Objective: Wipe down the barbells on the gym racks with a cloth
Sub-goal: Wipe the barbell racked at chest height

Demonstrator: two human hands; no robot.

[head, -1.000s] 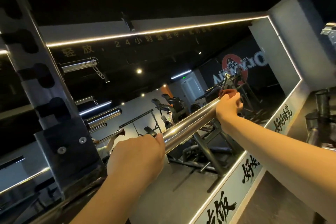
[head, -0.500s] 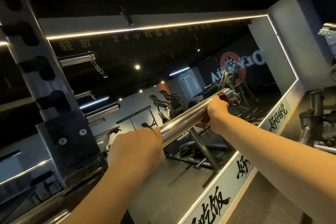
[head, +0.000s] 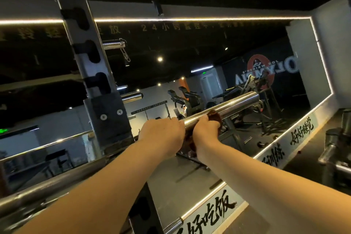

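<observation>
A chrome barbell sleeve (head: 231,105) runs from the rack out to the upper right, its free end bare and shiny. My left hand (head: 161,135) grips the sleeve near the rack. My right hand (head: 206,132) sits just beyond it, wrapped round the sleeve with a dark reddish-brown cloth (head: 215,117) between palm and metal. The cloth bunches out above and below my fingers. The two hands nearly touch. The bar's thinner shaft (head: 47,186) continues down to the lower left.
The black rack upright (head: 89,66) with its notched holes stands left of my hands. A big wall mirror (head: 218,59) with a lit frame fills the view behind. Another chrome sleeve (head: 171,224) pokes out low down. A dark machine (head: 336,144) stands at the right edge.
My right hand has slid the cloth along the sleeve from its far end back toward the rack, up beside my left hand. The left hand kept its grip.
</observation>
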